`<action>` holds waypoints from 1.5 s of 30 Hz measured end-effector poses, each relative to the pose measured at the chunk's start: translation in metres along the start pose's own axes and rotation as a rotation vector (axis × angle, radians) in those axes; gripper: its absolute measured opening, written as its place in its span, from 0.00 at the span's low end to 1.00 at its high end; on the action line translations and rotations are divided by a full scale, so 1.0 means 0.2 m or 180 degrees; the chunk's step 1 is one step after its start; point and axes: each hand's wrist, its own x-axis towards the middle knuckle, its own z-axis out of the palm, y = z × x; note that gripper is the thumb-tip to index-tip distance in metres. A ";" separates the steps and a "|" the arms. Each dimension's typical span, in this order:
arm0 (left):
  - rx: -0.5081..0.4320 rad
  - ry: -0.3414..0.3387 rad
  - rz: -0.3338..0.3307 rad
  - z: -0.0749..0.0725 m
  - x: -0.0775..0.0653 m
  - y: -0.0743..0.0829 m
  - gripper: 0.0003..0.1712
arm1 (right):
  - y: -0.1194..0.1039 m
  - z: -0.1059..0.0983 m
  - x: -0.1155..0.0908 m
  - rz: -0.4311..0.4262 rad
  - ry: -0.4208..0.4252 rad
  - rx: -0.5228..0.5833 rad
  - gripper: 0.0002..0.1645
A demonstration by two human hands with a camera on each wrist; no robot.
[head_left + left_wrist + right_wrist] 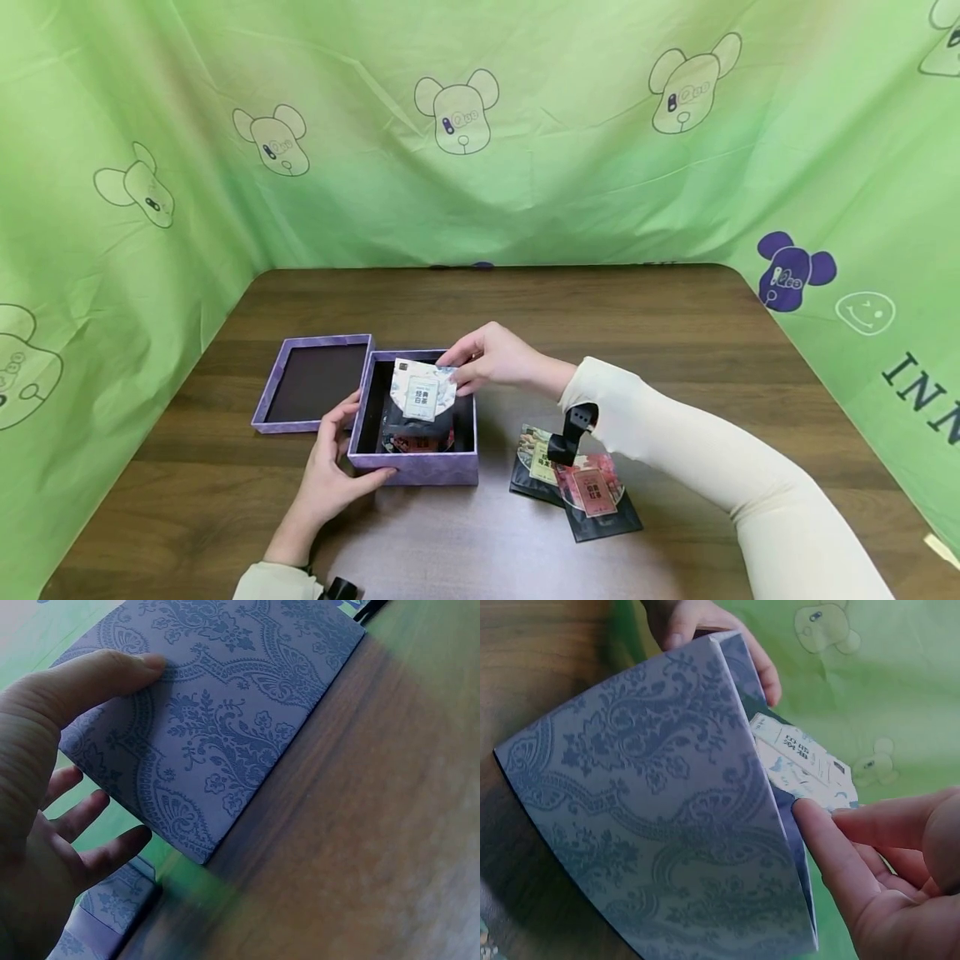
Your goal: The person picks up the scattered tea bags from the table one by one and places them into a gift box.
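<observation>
A purple patterned box stands uncovered on the table. My left hand holds its front left corner, thumb against the front wall and fingers along the left side. With thumb and fingertips, my right hand pinches the right edge of a tea sachet with a white-and-blue patterned top and a black lower part. This sachet is tilted up over the box opening, its lower end inside the walls. Beneath it lies a red-patterned sachet, mostly hidden. The right wrist view shows the white sachet rising above the rim.
Left of the box lies its purple lid, dark inside face up. A green-labelled sachet and a red-labelled sachet overlap on the table to the right, under my right forearm. Green printed cloth hangs around the table.
</observation>
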 end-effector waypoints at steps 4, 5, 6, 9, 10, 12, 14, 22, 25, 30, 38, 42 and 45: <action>-0.0004 0.0003 0.0008 0.00 -0.01 0.00 0.53 | 0.00 0.03 0.01 0.0020 -0.0126 -0.0031 0.16; 0.0000 -0.0001 -0.0006 0.00 -0.01 -0.01 0.53 | 0.00 0.04 0.01 0.0019 -0.0163 -0.0068 0.16; 0.0004 -0.0004 -0.0028 0.00 -0.01 -0.01 0.53 | 0.00 0.05 0.01 0.0026 -0.0207 -0.0109 0.16; 0.0015 -0.0012 -0.0084 -0.01 -0.01 -0.01 0.53 | -0.01 0.06 0.01 0.0034 -0.0319 -0.0206 0.15; 0.0016 -0.0012 -0.0095 -0.01 -0.01 -0.01 0.53 | -0.01 0.06 0.01 0.0035 -0.0350 -0.0219 0.15; 0.0027 -0.0017 -0.0103 -0.01 -0.01 -0.01 0.53 | -0.01 0.06 0.01 0.0034 -0.0388 -0.0230 0.16; 0.0018 -0.0005 -0.0063 0.00 -0.01 -0.01 0.53 | -0.02 0.06 0.01 0.0011 -0.0384 -0.0253 0.16; -0.0059 0.0037 0.0081 0.00 0.00 -0.01 0.54 | -0.01 0.03 -0.01 -0.0118 -0.0425 -0.0258 0.17; -0.0035 0.0010 0.0000 0.00 -0.01 -0.01 0.54 | -0.02 0.00 -0.04 -0.0186 -0.0419 -0.0194 0.17; -0.0027 0.0022 0.0051 0.00 -0.01 -0.02 0.54 | -0.02 -0.08 -0.15 -0.0299 -0.0296 -0.0207 0.19; -0.0044 0.0013 0.0058 0.00 0.00 0.00 0.53 | 0.11 -0.23 -0.34 -0.0362 -0.0048 -0.0404 0.23; -0.0046 0.0008 0.0072 0.00 0.00 -0.01 0.53 | 0.21 -0.28 -0.43 -0.0260 0.0075 -0.0378 0.28; -0.0068 0.0015 0.0078 0.00 0.00 -0.01 0.53 | 0.28 -0.30 -0.49 -0.0159 0.0164 -0.0302 0.32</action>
